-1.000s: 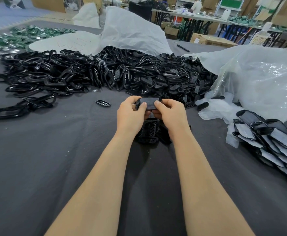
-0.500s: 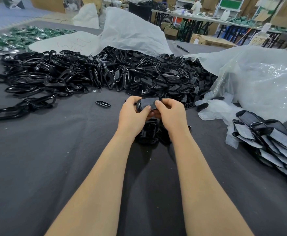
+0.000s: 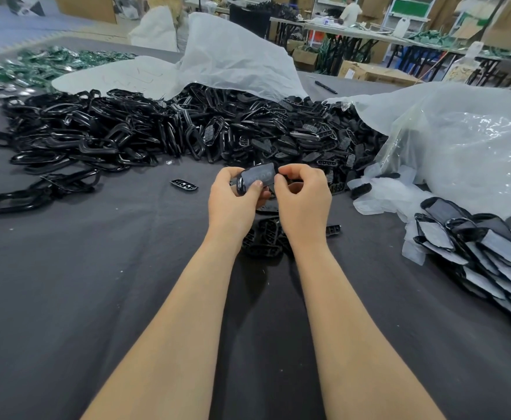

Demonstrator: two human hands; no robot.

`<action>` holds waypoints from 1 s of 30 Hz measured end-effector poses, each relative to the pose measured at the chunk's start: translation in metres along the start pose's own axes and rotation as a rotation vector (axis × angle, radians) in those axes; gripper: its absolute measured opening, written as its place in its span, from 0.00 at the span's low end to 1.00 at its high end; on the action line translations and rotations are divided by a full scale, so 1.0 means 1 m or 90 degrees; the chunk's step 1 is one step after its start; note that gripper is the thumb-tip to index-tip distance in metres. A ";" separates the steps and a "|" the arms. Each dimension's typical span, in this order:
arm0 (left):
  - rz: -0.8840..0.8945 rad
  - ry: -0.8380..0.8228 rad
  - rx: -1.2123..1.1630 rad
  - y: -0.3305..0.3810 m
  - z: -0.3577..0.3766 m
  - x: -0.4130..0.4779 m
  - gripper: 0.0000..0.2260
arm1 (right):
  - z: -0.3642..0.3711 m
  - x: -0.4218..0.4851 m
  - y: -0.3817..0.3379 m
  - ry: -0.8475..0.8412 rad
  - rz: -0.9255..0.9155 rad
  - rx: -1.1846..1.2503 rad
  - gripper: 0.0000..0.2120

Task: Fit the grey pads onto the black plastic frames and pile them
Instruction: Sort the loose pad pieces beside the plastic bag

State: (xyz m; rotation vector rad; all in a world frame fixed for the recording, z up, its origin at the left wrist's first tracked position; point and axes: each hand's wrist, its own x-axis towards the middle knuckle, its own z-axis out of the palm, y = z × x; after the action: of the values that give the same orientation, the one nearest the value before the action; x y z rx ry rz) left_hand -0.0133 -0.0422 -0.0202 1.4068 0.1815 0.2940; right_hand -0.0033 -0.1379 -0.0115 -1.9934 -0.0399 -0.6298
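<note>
Holding the piece up above the desk (image 3: 96,283), the left hand (image 3: 236,204) grips a black frame (image 3: 239,187), thumb pressed on the grey pad (image 3: 258,176) seated in it, and the right hand (image 3: 304,201), fingers curled, pinches the frame's right end. Under the wrists lies a small clutch of black parts (image 3: 263,241). Behind, a big heap of bare frames (image 3: 157,134) spreads across the cloth; off right, the pile of padded frames (image 3: 475,241) sits beside a clear plastic bag (image 3: 460,140).
</note>
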 end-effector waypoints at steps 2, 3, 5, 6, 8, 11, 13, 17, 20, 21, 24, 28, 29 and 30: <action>-0.003 0.001 0.007 0.000 0.000 0.000 0.09 | 0.002 -0.001 0.000 0.004 -0.019 -0.024 0.05; -0.003 0.002 0.015 0.000 0.000 0.001 0.09 | 0.003 -0.002 0.000 0.008 -0.031 -0.036 0.06; 0.002 0.007 0.035 0.000 0.001 0.001 0.08 | 0.005 -0.004 -0.001 0.014 -0.049 -0.048 0.08; 0.004 0.008 0.042 0.000 0.001 0.001 0.09 | 0.006 -0.005 -0.001 0.013 -0.056 -0.053 0.08; 0.009 0.004 0.039 -0.001 0.001 0.000 0.10 | 0.006 -0.005 0.000 0.004 -0.065 -0.074 0.08; 0.010 -0.012 0.035 -0.002 0.002 -0.001 0.11 | 0.006 -0.005 0.000 -0.002 -0.059 -0.090 0.09; 0.017 -0.017 0.049 -0.002 0.002 0.000 0.12 | 0.006 -0.005 0.000 -0.006 -0.042 -0.076 0.10; 0.033 -0.021 0.059 -0.002 0.001 -0.001 0.11 | 0.008 -0.005 -0.002 -0.012 0.021 -0.006 0.11; 0.032 -0.018 0.064 -0.003 0.000 -0.001 0.10 | 0.010 -0.004 -0.003 -0.039 0.083 0.062 0.09; 0.034 -0.016 0.068 -0.003 0.000 -0.001 0.10 | 0.011 -0.003 -0.003 -0.047 0.105 0.086 0.08; 0.039 -0.008 0.077 -0.003 0.001 -0.001 0.10 | 0.011 -0.002 -0.004 -0.063 0.139 0.118 0.05; 0.042 0.034 0.087 -0.004 0.000 0.000 0.10 | 0.010 -0.007 -0.006 -0.047 0.048 0.054 0.06; 0.041 0.049 0.088 -0.004 -0.001 0.001 0.09 | 0.010 -0.009 -0.006 -0.047 0.025 0.050 0.05; 0.039 0.062 0.083 -0.005 -0.001 0.002 0.09 | 0.010 -0.010 -0.007 -0.053 0.007 0.047 0.05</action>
State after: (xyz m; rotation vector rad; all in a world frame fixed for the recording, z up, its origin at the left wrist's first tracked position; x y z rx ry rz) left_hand -0.0117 -0.0416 -0.0247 1.5294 0.2422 0.4076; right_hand -0.0094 -0.1244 -0.0139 -1.9457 -0.1017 -0.5310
